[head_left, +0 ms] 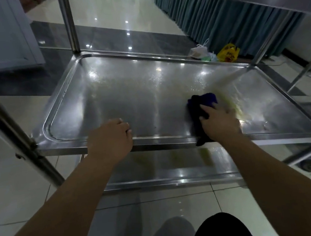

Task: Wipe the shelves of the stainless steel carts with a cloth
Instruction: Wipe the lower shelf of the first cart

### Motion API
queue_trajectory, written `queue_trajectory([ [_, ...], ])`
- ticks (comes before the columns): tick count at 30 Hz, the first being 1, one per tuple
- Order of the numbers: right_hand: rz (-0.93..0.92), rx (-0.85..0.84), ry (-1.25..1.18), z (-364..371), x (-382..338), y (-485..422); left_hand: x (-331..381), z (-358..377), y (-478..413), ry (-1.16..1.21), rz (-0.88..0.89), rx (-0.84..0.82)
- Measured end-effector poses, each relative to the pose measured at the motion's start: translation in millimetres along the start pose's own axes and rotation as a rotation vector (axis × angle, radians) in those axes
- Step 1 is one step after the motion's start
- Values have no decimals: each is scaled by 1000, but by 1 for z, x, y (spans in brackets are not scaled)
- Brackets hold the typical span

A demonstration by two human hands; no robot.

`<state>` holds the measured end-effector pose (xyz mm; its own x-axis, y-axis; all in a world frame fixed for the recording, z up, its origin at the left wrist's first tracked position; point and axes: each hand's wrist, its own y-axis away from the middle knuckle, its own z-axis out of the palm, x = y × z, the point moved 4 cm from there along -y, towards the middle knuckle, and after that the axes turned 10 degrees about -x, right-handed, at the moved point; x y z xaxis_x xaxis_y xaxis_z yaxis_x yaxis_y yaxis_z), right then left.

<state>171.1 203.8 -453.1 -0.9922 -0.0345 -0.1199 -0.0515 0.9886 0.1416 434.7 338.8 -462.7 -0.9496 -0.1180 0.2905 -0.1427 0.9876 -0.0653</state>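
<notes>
Steel shelf (129, 93) of the cart lies under both my hands. My right hand (219, 122) presses the dark blue cloth (201, 103) flat onto the shelf's near right part, fingers (226, 110) spread and blurred. 1 end of the cloth hangs over the near rim. My left hand (108, 138) sits on that rim, fingers (124, 125) curled onto it, apart from the cloth.

Glossy steel shelf (129, 93), fuzzy dark cloth (202, 101)
</notes>
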Motion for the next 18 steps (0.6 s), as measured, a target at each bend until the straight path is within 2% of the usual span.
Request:
queue_trajectory([
  [2,-187,-1,13,9,-38,18,0,0,-1,27,-7,-14],
  [5,-663,18,38,26,-76,55,-5,0,1,77,-1,-21],
  [6,-750,0,18,24,-75,57,-7,-1,2,89,-1,-17],
  [7,-758,-13,1,20,-67,50,-8,-1,3,92,-4,-12],
  [8,-673,-17,-2,16,-52,36,-9,-2,4,85,-5,-11],
  [11,-116,-16,-14,0,1,-8,-7,-2,3,59,-11,-21],
  [12,12,-17,-44,-1,4,-12,-6,-2,3,55,-16,-20],
  [13,56,-19,-51,1,-5,-12,-6,-2,3,50,-22,-15],
  [14,18,-19,-40,5,-22,-7,-5,-2,3,45,-26,-9],
  [15,-94,-10,-31,10,-44,2,-6,-3,4,42,-30,-5],
  [18,-613,-2,-42,25,-92,43,-11,-3,5,48,-20,-10],
])
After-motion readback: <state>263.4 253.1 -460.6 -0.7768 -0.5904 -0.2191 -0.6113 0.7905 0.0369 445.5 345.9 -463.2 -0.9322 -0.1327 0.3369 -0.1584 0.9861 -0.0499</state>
